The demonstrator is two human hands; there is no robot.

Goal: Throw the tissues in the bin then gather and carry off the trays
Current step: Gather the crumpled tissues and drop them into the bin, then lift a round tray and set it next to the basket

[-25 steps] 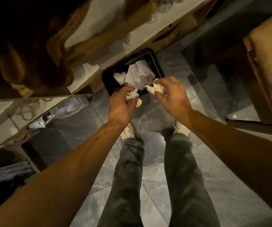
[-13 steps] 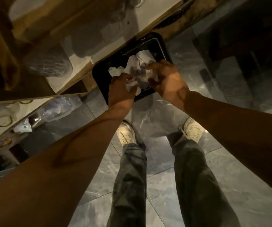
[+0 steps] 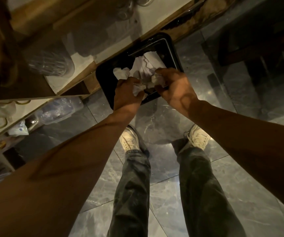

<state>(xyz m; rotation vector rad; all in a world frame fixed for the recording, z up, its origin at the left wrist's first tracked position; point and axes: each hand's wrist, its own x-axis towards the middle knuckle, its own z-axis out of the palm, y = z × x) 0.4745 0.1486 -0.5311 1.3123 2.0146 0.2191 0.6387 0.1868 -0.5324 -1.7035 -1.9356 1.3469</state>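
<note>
A black square bin (image 3: 171, 47) stands on the floor against a wooden shelf unit, with white crumpled paper (image 3: 148, 63) inside it. Both my hands hover over its near rim. My left hand (image 3: 126, 94) is closed around a crumpled white tissue (image 3: 137, 88). My right hand (image 3: 174, 85) grips another crumpled tissue (image 3: 155, 79) at its fingertips, just above the bin's opening. No trays are in view.
The wooden shelf unit (image 3: 90, 69) runs along the left and top, holding clear plastic containers (image 3: 59, 108) and jars. Grey marble floor tiles (image 3: 163, 120) lie below. My two feet in white shoes (image 3: 130, 139) stand just before the bin. Dark furniture stands at the upper right.
Both hands have moved forward and down from in front of the bin to over its opening, still holding the tissues. My view has come closer to the bin.
</note>
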